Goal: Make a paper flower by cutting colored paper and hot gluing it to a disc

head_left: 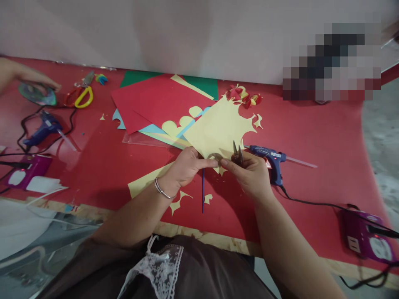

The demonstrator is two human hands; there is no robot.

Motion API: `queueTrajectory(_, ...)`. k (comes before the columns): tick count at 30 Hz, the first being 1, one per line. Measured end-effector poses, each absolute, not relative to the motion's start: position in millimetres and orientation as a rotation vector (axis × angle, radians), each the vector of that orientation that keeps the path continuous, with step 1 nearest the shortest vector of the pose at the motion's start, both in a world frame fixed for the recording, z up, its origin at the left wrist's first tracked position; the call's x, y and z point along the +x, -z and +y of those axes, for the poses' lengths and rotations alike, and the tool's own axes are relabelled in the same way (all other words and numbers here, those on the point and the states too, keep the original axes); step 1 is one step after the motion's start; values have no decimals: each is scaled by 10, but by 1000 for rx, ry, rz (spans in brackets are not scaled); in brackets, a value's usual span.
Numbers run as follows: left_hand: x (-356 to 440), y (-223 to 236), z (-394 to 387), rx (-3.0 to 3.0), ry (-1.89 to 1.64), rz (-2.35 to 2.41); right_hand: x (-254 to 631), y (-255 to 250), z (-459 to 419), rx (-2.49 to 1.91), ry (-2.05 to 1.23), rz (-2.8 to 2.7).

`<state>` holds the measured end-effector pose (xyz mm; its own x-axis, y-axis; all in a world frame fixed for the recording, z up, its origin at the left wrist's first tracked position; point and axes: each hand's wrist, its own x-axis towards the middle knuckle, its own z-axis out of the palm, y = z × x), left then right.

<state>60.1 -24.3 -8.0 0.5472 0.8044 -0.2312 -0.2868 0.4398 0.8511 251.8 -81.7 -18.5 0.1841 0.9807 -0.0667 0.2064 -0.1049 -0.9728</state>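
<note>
A pale yellow paper sheet (215, 124) with scalloped, cut-away edges is pinched at its near corner by my left hand (188, 166). My right hand (254, 172) is closed around small scissors (237, 153), whose blades point up and away from me. Its thumb meets my left thumb at the sheet's near edge. A small greyish rounded shape (215, 157) shows between the thumbs; I cannot tell what it is. Under the sheet's left side lie yellow rounded paper pieces (170, 128), and yellow scraps (176, 205) are scattered closer to me.
Red paper (162, 99) and green paper (134, 79) lie at the back. A blue glue gun (269, 155) is just right of my right hand; another glue gun (45, 128) lies left. Red-and-yellow scissors (81, 95) rest near another person's hand (37, 81). Purple boxes (363, 232) have cables.
</note>
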Motion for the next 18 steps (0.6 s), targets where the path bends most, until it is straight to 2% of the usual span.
queueTrajectory(8, 615, 36, -235, 660, -869, 821, 2503, 183, -848, -1447, -1068, -1058)
queueTrajectory(18, 673, -6, -263, 440, -1036, 793, 2446, 198, -873, -1491, -1119, -1178)
